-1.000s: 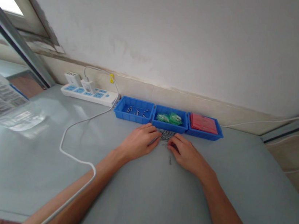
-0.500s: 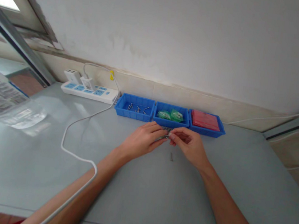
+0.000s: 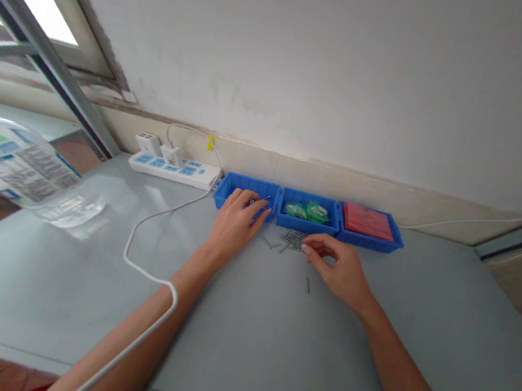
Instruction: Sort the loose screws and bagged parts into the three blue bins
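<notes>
On the pale grey bench (image 3: 241, 347) a row of three shallow blue plastic bins stands against the wall at twelve o'clock. The left hand (image 3: 232, 227) reaches over the near rim of the left-hand blue plastic bin (image 3: 231, 185), at about eleven o'clock from the heap of work. Its fingers (image 3: 259, 211) are drawn together at the tips, and a thin silvery nail seems to be pinched there over the bin, though it is too small to be sure. A few nails may already lie inside, mostly hidden by the hand.

The right hand (image 3: 340, 270) rests on the bench at about four o'clock from the small heap of grey metal nails (image 3: 292, 238), its thumb and forefinger nearly closed at the edge of the heap; whether they have hold of a nail I cannot tell. The heap lies just in front of the middle blue bin with green packets (image 3: 307, 211). Two or three loose nails (image 3: 270, 243) lie at nine o'clock from the heap, and one stray nail (image 3: 307, 284) at six o'clock.

Judging by this, the sorting is only begun: most nails are out on the bench, few binned.

The right-hand blue bin of red sheets (image 3: 367, 221) is untouched, and a white power strip (image 3: 171, 167) lies at ten o'clock.
</notes>
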`<state>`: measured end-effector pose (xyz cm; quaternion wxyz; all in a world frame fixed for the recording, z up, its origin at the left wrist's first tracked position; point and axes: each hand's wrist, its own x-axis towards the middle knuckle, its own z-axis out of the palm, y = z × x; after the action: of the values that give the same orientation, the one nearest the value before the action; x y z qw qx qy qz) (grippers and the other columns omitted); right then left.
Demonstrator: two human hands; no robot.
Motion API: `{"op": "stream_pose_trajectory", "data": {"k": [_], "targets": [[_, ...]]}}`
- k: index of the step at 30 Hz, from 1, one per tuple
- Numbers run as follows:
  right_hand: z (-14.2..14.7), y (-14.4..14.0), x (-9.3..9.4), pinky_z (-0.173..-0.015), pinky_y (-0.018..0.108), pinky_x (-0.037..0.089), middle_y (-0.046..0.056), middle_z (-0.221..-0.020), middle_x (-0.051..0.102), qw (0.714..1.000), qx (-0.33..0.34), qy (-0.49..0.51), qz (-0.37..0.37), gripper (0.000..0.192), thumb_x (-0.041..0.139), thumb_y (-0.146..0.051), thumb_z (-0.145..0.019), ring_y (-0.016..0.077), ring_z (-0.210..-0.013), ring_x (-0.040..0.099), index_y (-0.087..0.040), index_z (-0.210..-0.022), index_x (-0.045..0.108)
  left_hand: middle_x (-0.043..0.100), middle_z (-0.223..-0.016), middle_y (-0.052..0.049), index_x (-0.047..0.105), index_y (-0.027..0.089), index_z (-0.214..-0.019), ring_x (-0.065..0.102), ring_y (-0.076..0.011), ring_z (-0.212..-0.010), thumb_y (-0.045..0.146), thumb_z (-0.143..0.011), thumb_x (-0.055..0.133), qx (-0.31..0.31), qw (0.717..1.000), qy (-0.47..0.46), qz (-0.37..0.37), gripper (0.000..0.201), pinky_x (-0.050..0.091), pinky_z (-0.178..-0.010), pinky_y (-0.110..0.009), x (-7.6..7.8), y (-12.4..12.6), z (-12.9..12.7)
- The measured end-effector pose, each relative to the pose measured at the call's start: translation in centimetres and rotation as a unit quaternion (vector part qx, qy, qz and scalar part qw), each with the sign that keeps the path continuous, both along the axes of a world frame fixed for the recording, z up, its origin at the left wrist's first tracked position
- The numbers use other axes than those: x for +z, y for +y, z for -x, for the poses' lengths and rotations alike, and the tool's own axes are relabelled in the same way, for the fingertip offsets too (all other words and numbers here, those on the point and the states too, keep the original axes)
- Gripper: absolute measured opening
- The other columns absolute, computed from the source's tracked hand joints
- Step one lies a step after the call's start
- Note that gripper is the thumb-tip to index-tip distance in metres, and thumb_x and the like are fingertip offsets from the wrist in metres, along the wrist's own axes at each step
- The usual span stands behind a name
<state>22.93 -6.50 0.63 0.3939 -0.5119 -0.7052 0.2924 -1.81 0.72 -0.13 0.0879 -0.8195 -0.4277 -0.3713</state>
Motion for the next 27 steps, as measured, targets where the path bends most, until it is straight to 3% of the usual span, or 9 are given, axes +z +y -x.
{"op": "stream_pose_trajectory", "data": {"k": [5,9,12,15,18,22,27], "targets": [[-1.6,-0.1,0.9,-0.061,0.029,0.05,0.002,-0.074,0.072,0.992,0.04,-0.116,0.008,0.016,0.063,-0.034,-0.093,0.017,-0.065,0.064,-0.022,-0.09,0.073,0.067,-0.099,-0.009,0.073,0.018,-0.1,0.06,-0.0202,-0.09,0.026,-0.104,0.05,-0.15,0.986,0.059,0.041,0.025,0.053,-0.083,-0.035,0.5,-2.2,-2.2],[-2.8,-0.6,1.6,-0.056,0.026,0.043,-0.002,-0.063,0.064,0.973,0.111,-0.187,0.073,0.024,0.081,-0.04,-0.078,0.0145,-0.059,0.059,-0.02,-0.072,0.068,0.067,-0.095,-0.008,0.072,0.016,-0.095,0.062,-0.0201,-0.09,0.024,-0.103,0.05,-0.224,0.964,0.114,0.086,0.024,0.052,-0.081,-0.033,0.4,-3.3,-3.4],[-2.8,-0.9,1.8,-0.055,0.025,0.041,-0.003,-0.063,0.063,0.961,0.137,-0.216,0.101,0.026,0.087,-0.037,-0.068,0.014,-0.059,0.057,-0.019,-0.07,0.068,0.067,-0.095,-0.009,0.072,0.016,-0.094,0.063,-0.0209,-0.091,0.023,-0.103,0.05,-0.235,0.96,0.12,0.096,0.024,0.053,-0.082,-0.034,0.3,-3.6,-3.8],[-2.6,-0.7,1.7,-0.058,0.025,0.041,-0.003,-0.064,0.064,0.961,0.139,-0.22,0.089,0.007,0.077,-0.019,-0.074,0.0134,-0.06,0.058,-0.019,-0.071,0.07,0.068,-0.096,-0.009,0.072,0.016,-0.095,0.063,-0.0213,-0.091,0.023,-0.103,0.05,-0.235,0.961,0.109,0.093,0.025,0.054,-0.081,-0.035,0.3,-3.6,-3.9],[-2.8,-0.2,1.4,-0.061,0.025,0.041,-0.001,-0.066,0.065,0.963,0.109,-0.242,0.055,0.013,0.065,-0.008,-0.077,0.0135,-0.061,0.058,-0.019,-0.073,0.071,0.068,-0.096,-0.009,0.072,0.016,-0.094,0.064,-0.0213,-0.091,0.025,-0.104,0.049,-0.234,0.962,0.108,0.089,0.027,0.054,-0.081,-0.034,0.2,-3.6,-4.0],[-3.5,0.4,0.7,-0.065,0.026,0.041,0.001,-0.073,0.066,0.96,0.07,-0.27,0.015,0.013,0.064,-0.007,-0.082,0.0155,-0.067,0.059,-0.018,-0.079,0.07,0.068,-0.095,-0.008,0.072,0.016,-0.095,0.064,-0.0214,-0.093,0.025,-0.104,0.05,-0.236,0.96,0.118,0.094,0.025,0.054,-0.083,-0.034,0.0,-3.6,-4.2],[-3.8,0.5,0.0,-0.073,0.029,0.045,0.005,-0.084,0.067,0.96,0.073,-0.269,-0.019,0.009,0.061,-0.013,-0.092,0.0183,-0.078,0.062,-0.017,-0.087,0.068,0.069,-0.099,-0.009,0.072,0.017,-0.099,0.065,-0.0222,-0.095,0.024,-0.103,0.05,-0.226,0.961,0.121,0.103,0.023,0.055,-0.085,-0.036,0.0,-3.6,-4.2]]}}
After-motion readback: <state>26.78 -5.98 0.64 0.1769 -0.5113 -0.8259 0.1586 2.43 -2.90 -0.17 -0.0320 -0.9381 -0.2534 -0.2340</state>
